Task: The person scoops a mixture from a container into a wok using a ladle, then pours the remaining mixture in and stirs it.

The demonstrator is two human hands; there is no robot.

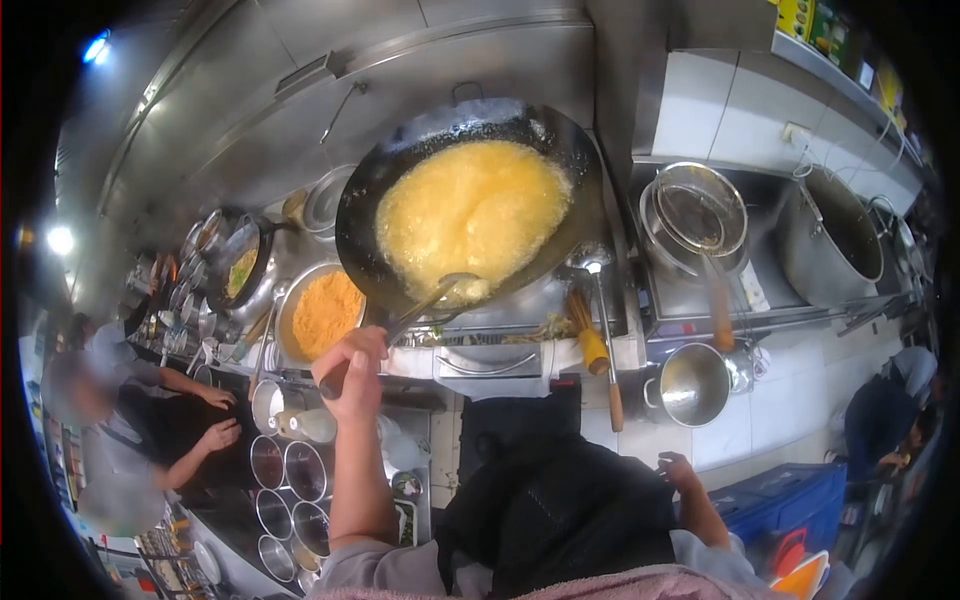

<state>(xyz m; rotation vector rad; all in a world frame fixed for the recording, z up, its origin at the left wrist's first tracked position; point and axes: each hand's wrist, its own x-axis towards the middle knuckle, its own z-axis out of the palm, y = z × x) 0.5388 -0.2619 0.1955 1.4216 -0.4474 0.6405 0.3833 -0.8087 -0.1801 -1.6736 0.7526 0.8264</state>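
Note:
My left hand (355, 372) is wrapped around the handle of a ladle (412, 315). The ladle's bowl dips into the near edge of bubbling yellow liquid in a large black wok (362, 215). What lies under the foam cannot be seen. Just beyond my left hand sits a metal bowl (284, 325) of orange, crumbly food (326, 312). My right hand (678, 470) hangs low at my side, holding nothing, its fingers loosely apart. Nearest to it is a blue container (765, 505).
Right of the wok rest a round strainer (700, 208), a tall stockpot (835, 240) and a smaller pot (693, 385). A brush (590, 340) and a long-handled ladle (606, 340) lean at the stove edge. A co-worker (150, 410) stands left; another person (890, 410) bends at far right.

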